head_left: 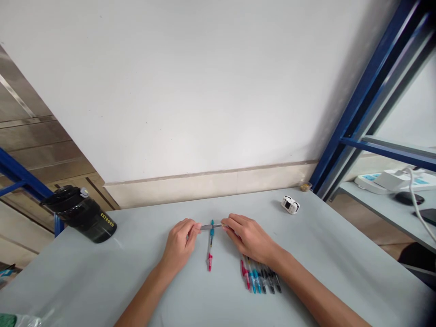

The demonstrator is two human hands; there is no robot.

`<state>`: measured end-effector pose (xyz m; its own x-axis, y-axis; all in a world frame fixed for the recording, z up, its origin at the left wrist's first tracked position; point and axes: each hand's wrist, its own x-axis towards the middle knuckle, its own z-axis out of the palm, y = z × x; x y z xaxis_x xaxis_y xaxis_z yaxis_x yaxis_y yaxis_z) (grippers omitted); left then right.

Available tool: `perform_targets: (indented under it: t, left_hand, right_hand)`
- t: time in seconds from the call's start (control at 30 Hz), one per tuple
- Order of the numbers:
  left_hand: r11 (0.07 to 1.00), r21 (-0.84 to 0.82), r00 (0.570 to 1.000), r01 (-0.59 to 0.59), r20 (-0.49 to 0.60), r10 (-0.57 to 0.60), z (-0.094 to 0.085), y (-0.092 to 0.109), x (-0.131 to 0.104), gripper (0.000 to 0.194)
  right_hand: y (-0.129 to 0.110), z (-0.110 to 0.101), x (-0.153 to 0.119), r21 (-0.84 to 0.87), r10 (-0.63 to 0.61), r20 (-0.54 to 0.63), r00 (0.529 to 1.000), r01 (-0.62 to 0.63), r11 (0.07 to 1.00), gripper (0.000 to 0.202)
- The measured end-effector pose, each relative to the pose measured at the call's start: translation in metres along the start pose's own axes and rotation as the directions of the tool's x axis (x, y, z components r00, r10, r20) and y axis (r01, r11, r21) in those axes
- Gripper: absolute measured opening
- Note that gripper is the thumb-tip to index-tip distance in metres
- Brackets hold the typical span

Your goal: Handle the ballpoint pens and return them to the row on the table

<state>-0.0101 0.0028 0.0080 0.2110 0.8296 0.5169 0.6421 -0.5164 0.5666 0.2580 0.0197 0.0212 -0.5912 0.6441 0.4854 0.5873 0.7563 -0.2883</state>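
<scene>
A slim grey pen lies crosswise between my hands, each hand pinching one end. My left hand has its fingers closed on the left end, and my right hand grips the right end. Below it in the picture, partly crossed by it, a clear-barrelled pen with a pink end and a blue end points away from me. Under my right forearm several pens with pink, blue and black ends lie side by side; their far parts are hidden by the hand.
A black bottle stands at the left of the grey table. A small white device sits at the back right, near a little container. Blue metal posts rise at the right, beside another desk with a power strip.
</scene>
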Motion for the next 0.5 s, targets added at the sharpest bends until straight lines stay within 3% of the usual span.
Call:
perform_targets:
  t: [0.07,0.17,0.3,0.5]
  left_hand:
    - [1.000,-0.011,1.000,0.012,0.015,-0.012,0.0003,-0.0004,-0.0014,0.019]
    - [0.999,-0.015,0.999,-0.029,0.029,0.029,0.0004,0.0027,-0.0016,0.017]
    - [0.999,-0.009,0.999,-0.038,0.032,0.038,0.0002,0.0073,0.0004,0.037]
    - [0.985,-0.123,0.992,0.123,0.021,-0.122,0.0026,0.0030,-0.0001,0.056]
  right_hand:
    - [0.0000,0.0004,-0.0003,0.016,0.015,0.006,1.000,-0.015,1.000,0.025]
    - [0.0014,0.0000,-0.0001,0.025,0.026,0.007,1.000,-0.026,0.999,0.025]
    - [0.0000,-0.0009,0.0019,0.040,0.036,0.005,0.999,-0.036,0.999,0.028]
    - [0.0021,0.0053,-0.0018,0.161,0.109,0.014,0.994,-0.110,0.981,0.020]
